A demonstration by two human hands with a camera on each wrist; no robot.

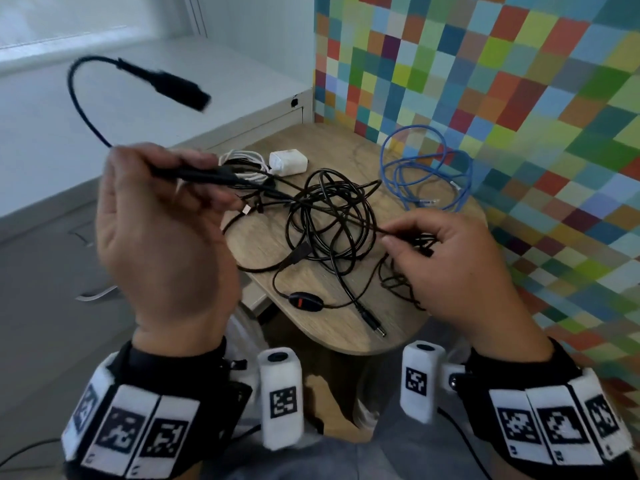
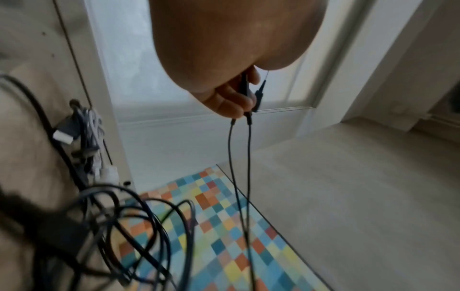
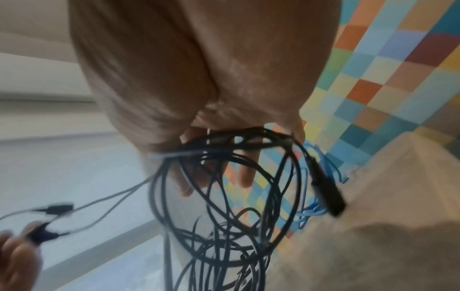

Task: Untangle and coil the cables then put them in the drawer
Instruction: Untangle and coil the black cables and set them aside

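My left hand (image 1: 162, 209) is raised over the table's left edge and grips a thin black cable (image 1: 194, 174). One end arcs up to a black connector (image 1: 180, 88). In the left wrist view the left hand (image 2: 239, 96) holds that cable's black plugs (image 2: 245, 86), with two strands hanging down. My right hand (image 1: 443, 251) pinches the same thin cable near a small black coil (image 1: 401, 282); in the right wrist view loops of black cable (image 3: 224, 177) hang from the right hand (image 3: 211, 137). A tangled black cable pile (image 1: 329, 223) lies on the wooden table (image 1: 346, 154).
A blue cable (image 1: 426, 168) lies at the table's back right by the chequered wall (image 1: 519, 98). A white charger (image 1: 287, 162) with a white cable (image 1: 242, 164) sits at the back left. A black inline switch (image 1: 306, 301) and barrel plug (image 1: 372, 322) lie near the front edge. White drawer unit (image 1: 270, 116) stands behind.
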